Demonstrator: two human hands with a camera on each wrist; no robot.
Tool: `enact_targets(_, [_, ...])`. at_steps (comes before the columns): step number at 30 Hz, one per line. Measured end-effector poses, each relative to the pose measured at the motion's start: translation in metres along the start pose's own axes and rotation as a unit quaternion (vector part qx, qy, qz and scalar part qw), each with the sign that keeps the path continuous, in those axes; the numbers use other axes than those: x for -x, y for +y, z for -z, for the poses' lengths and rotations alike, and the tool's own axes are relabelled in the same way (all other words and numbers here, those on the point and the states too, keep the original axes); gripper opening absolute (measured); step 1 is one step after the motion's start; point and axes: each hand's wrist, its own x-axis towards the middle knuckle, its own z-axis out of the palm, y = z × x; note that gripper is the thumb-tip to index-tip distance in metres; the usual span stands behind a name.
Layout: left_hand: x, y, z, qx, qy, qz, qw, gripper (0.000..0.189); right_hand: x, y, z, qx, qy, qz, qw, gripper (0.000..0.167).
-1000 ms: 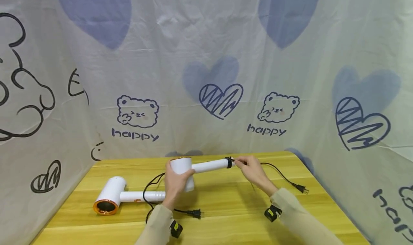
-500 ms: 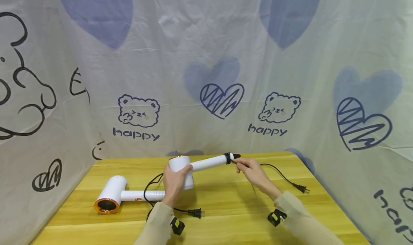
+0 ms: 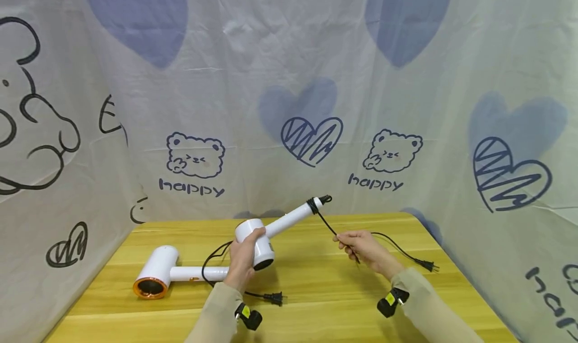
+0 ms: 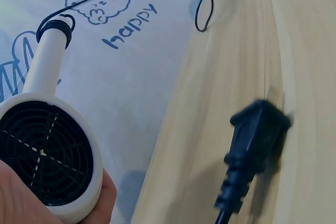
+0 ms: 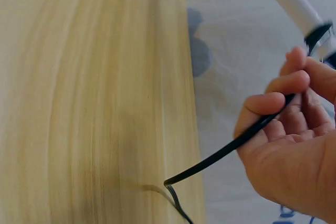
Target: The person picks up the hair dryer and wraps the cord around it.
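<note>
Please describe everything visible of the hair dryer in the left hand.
White, like plastic, the hair dryer has a cylindrical head with a black grille at one end and a handle slanting upward. The left hand grips its head above the table. Black cord is coiled round the handle's far end, then runs into the right hand.

The left hand [image 3: 244, 258] held a white hair dryer [image 3: 281, 224], the right hand [image 3: 367, 250] pinched its black cord [image 3: 327, 223], and another dryer [image 3: 163, 270] lay on the surface [image 3: 325, 303].
</note>
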Motion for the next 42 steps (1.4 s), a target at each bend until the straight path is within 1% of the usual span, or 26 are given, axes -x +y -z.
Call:
enact_targets(3, [0.001,-0.001,0.000,0.016,-0.009,0.019,0.9997,0.081,-0.005,0.002,0.008,-0.004,-0.018,-0.046,0.9988,0.029])
enact_targets(5, [0.001,-0.002,-0.001,0.020,-0.013,0.028,0.9993,0.083,-0.007,0.004,0.010,0.021,-0.021,-0.060,0.9978,0.028])
enact_targets(8, [0.002,-0.003,-0.002,0.026,-0.016,0.036,0.9989,0.084,-0.011,0.006,0.010,0.064,-0.035,-0.068,0.9950,0.029])
enact_targets(12, [0.003,-0.005,-0.002,0.026,-0.017,0.039,0.9988,0.087,-0.016,0.009,0.007,0.091,-0.050,-0.069,0.9922,0.029])
enact_targets(14, [0.003,-0.006,-0.002,0.023,-0.016,0.038,0.9989,0.087,-0.016,0.010,0.004,0.098,-0.047,-0.072,0.9914,0.029])
enact_targets(18, [0.005,-0.006,-0.002,0.020,-0.022,0.039,0.9988,0.088,-0.015,0.011,0.001,0.117,-0.025,-0.081,0.9896,0.031])
enact_targets(22, [0.006,-0.005,-0.003,0.025,-0.042,0.044,0.9978,0.086,-0.016,0.012,0.001,0.129,-0.011,-0.085,0.9879,0.032])
enact_targets(24, [0.007,-0.004,-0.004,0.032,-0.051,0.048,0.9970,0.085,-0.018,0.012,0.002,0.128,-0.006,-0.088,0.9878,0.031])
enact_targets(27, [0.007,-0.004,-0.005,0.032,-0.065,0.052,0.9960,0.081,-0.020,0.013,0.007,0.115,0.009,-0.092,0.9890,0.027])
enact_targets(29, [0.007,-0.004,-0.005,0.027,-0.076,0.056,0.9952,0.077,-0.022,0.012,0.010,0.111,0.017,-0.094,0.9893,0.025])
enact_targets(31, [0.007,-0.005,-0.005,0.018,-0.094,0.057,0.9937,0.074,-0.024,0.012,0.014,0.113,0.022,-0.095,0.9888,0.024])
enact_targets(34, [0.007,-0.005,-0.006,0.009,-0.120,0.060,0.9909,0.070,-0.028,0.011,0.018,0.141,0.031,-0.095,0.9849,0.028])
enact_targets(36, [0.006,-0.005,-0.005,0.001,-0.140,0.062,0.9882,0.069,-0.031,0.009,0.021,0.167,0.051,-0.092,0.9803,0.031])
enact_targets(40, [0.003,-0.005,-0.001,-0.012,-0.187,0.078,0.9792,0.067,-0.035,0.003,0.024,0.205,0.097,-0.069,0.9715,0.034])
enact_targets(42, [0.001,-0.005,0.002,-0.023,-0.211,0.086,0.9735,0.068,-0.036,-0.001,0.024,0.212,0.112,-0.043,0.9699,0.037])
